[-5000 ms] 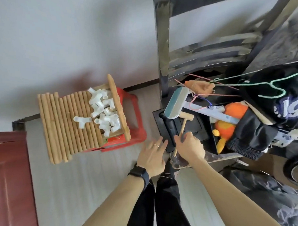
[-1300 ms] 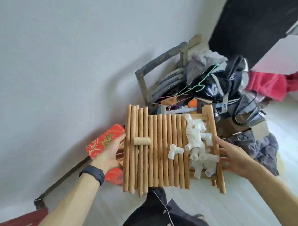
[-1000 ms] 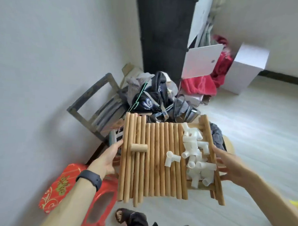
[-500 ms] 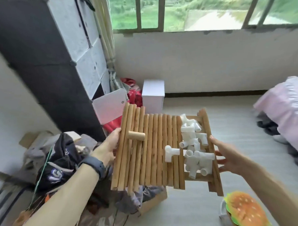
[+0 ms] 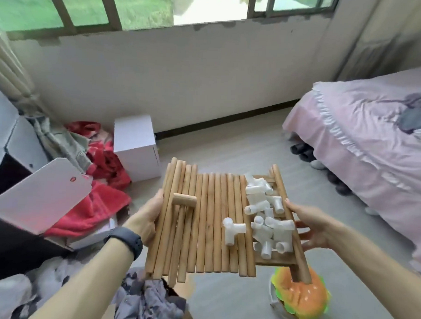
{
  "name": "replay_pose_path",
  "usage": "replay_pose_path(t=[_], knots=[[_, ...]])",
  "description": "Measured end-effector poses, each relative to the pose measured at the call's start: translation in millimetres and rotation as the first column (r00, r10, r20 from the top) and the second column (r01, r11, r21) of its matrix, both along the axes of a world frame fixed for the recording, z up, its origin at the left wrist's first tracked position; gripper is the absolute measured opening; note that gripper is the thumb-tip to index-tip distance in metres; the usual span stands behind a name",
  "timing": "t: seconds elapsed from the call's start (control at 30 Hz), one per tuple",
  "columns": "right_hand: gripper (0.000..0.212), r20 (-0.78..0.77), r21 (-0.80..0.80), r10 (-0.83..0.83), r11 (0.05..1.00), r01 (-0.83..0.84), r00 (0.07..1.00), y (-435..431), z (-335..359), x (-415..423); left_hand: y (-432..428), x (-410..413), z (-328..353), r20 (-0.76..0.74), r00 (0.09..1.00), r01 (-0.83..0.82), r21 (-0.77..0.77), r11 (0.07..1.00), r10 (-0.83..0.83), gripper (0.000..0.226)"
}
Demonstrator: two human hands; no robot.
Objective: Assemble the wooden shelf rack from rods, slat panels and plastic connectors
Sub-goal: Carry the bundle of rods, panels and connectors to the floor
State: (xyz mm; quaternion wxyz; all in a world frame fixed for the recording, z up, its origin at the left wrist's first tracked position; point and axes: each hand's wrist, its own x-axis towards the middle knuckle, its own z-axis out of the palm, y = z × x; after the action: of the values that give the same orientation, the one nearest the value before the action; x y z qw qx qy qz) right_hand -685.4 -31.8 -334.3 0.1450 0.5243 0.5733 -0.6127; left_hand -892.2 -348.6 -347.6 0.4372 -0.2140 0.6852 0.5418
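Observation:
I carry a wooden slat panel level at waist height, loaded with parts. Several long wooden rods lie side by side across it. A small wooden mallet rests on the rods at the left. Several white plastic connectors are heaped at the right, with one connector apart on the rods. My left hand grips the stack's left edge, thumb against the outer rod. My right hand holds the right edge from below, fingers spread under the panel.
A pink bed stands at the right with shoes under it. A white box, red cloth and a white board lie left. A burger-shaped cushion sits on the floor below the panel. Bare floor lies ahead.
I have turned away from the chair and red stool toward the window and bed, carrying the loaded panel; both hands keep the same hold. The mallet, gripped by my right hand earlier, lies on the rods.

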Motion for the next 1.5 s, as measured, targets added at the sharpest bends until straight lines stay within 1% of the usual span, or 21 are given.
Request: replay_pose_path(t=[0.1, 0.2, 0.33, 0.4, 0.5, 0.63, 0.8, 0.93, 1.07, 1.23, 1.37, 1.5], knots=[[0.051, 0.029, -0.024, -0.069, 0.997, 0.07, 0.997, 43.8, -16.3, -20.9, 54.4, -30.4, -5.1, 0.003, 0.998, 0.059, -0.015, 0.998, -0.059, 0.069], [0.051, 0.042, -0.046, -0.092, 0.995, 0.094, 0.995, 95.3, -24.7, -50.5, 109.2, -63.4, -9.4, -0.009, 0.996, 0.09, -0.021, 0.996, -0.091, 0.068], [0.053, 0.015, -0.037, -0.064, 0.997, 0.065, 0.998, 171.8, -27.9, -103.2, 182.6, -112.7, -12.3, -0.025, 0.998, 0.053, -0.059, 0.997, -0.054, 0.072], [0.054, 0.013, -0.031, -0.058, 0.998, 0.059, 0.998, 209.2, -21.8, -128.8, 219.1, -136.2, -8.0, -0.045, 0.998, 0.028, -0.089, 0.996, -0.032, 0.07], [0.054, -0.027, -0.037, -0.033, 0.999, 0.032, 0.999, 260.4, -14.0, -166.0, 266.3, -167.9, -0.7, -0.05, 0.999, 0.015, -0.066, 0.998, -0.018, 0.069], [0.055, -0.016, -0.014, -0.019, 1.0, 0.019, 1.0, 316.4, -6.3, -210.9, 319.6, -205.7, 3.1, -0.039, 0.999, -0.007, -0.073, 0.997, 0.004, 0.071], [0.055, -0.003, -0.017, -0.011, 1.0, 0.011, 1.0, 378.3, -13.8, -267.6, 377.9, -260.4, -11.1, -0.089, 0.996, -0.001, -0.06, 0.998, -0.004, 0.059], [0.054, -0.001, -0.014, -0.014, 1.0, 0.014, 1.0, 419.0, -25.4, -308.6, 422.8, -302.1, -32.4, -0.078, 0.997, -0.026, -0.038, 0.999, 0.023, 0.059], [0.055, 0.043, -0.007, -0.03, 1.0, 0.03, 0.999, 463.8, -36.4, -348.8, 469.0, -345.6, -60.2, -0.049, 0.999, -0.008, -0.05, 0.999, 0.006, 0.058], [0.058, 0.099, 0.008, -0.046, 0.999, 0.045, 0.994, 511.9, -69.7, -383.2, 525.0, -377.2, -94.9, 0.004, 0.999, -0.038, -0.055, 0.998, 0.038, 0.059], [0.056, 0.145, -0.021, -0.074, 0.997, 0.077, 0.987, 547.3, -117.8, -404.6, 561.6, -387.9, -130.4, 0.077, 0.995, -0.058, -0.069, 0.996, 0.063, 0.061], [0.054, 0.177, -0.025, -0.046, 0.998, 0.051, 0.983, 581.0, -185.8, -431.2, 586.6, -391.9, -189.1, 0.047, 0.994, -0.096, -0.132, 0.987, 0.103, 0.057]])
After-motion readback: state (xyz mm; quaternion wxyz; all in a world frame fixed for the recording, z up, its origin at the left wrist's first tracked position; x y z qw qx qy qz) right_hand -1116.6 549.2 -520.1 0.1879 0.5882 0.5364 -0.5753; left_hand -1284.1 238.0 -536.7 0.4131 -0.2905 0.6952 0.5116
